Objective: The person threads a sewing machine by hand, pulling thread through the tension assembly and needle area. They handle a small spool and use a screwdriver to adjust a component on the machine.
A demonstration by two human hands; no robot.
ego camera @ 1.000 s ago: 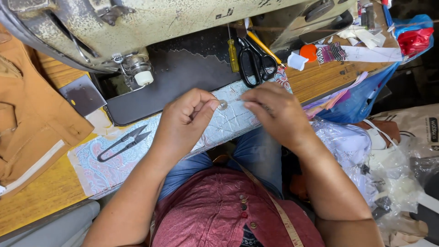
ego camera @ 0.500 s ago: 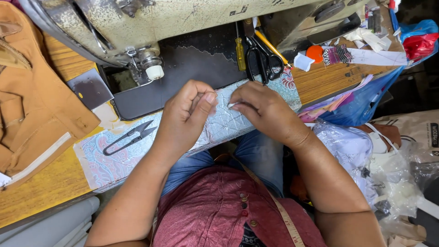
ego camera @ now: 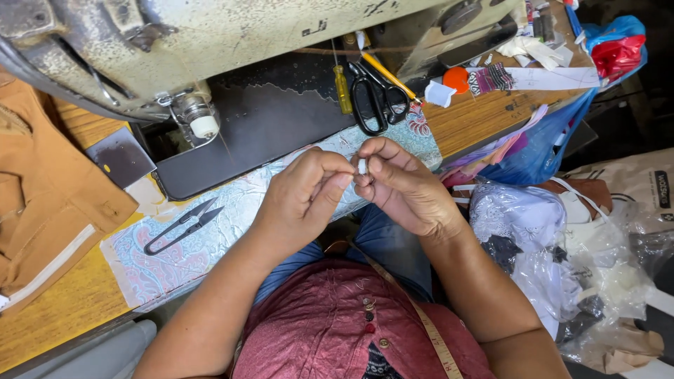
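White small piece pinched between fingers of left hand and right hand; shape mostly hidden; thread snips at 9 o'clock.

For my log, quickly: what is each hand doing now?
Left hand: closed, pinching the small white piece.
Right hand: closed, pinching the same piece.

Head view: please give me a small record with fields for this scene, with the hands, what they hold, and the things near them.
left hand: raised over the patterned cloth, fingertips meeting the right hand
right hand: pinches a small white piece; its kind cannot be told
thread snips: lying on the cloth, left of the hands
black scissors: on the machine bed, beyond the hands
sewing machine: across the top
brown garment: far left
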